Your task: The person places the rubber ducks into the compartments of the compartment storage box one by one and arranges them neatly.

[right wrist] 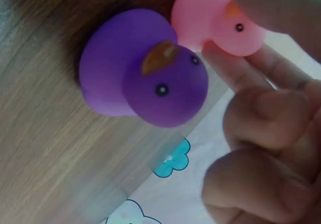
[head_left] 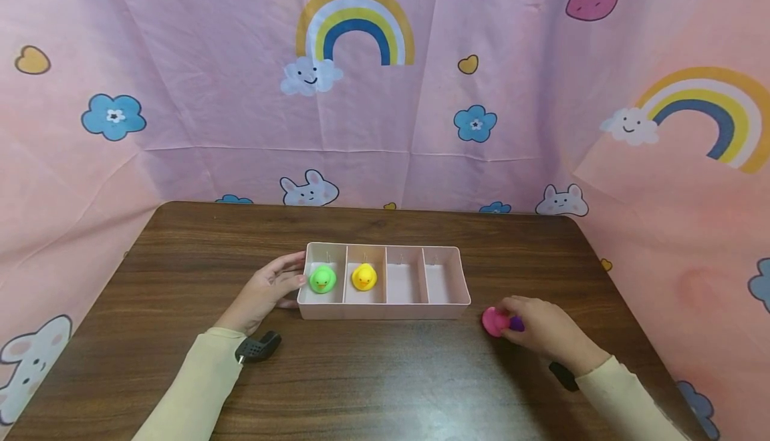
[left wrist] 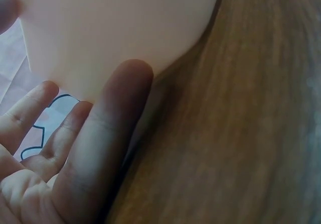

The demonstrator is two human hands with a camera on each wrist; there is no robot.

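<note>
Printed cloth backdrop (head_left: 228,60) behind; wood-grain table (head_left: 361,381) below. On it I have the pale pink four-compartment tray (head_left: 385,312), set crosswise.

Right hand (head_left: 544,331): low over the table, right of the tray, thumb and a finger pinching a duck, other fingers curled. Left hand (head_left: 261,297): fingers spread, thumb and fingertips touching the tray's left end. I'd keep that contact light; a hard push could slide the tray.

Small ducks, much alike in size. Green duck (head_left: 323,279) in the leftmost compartment, yellow duck (head_left: 363,277) in the next. Purple duck (right wrist: 145,73) sits on the table, close by the pink duck (right wrist: 195,23), the one in the pinch. Whether those two touch, or the pink one is off the table, I can't tell.

Smallest: pink duck's orange beak (right wrist: 232,9), thumb beside it. My judgement: grip the rounded head squarely, squeeze gently, lift straight up, and mind the purple neighbour.
</note>
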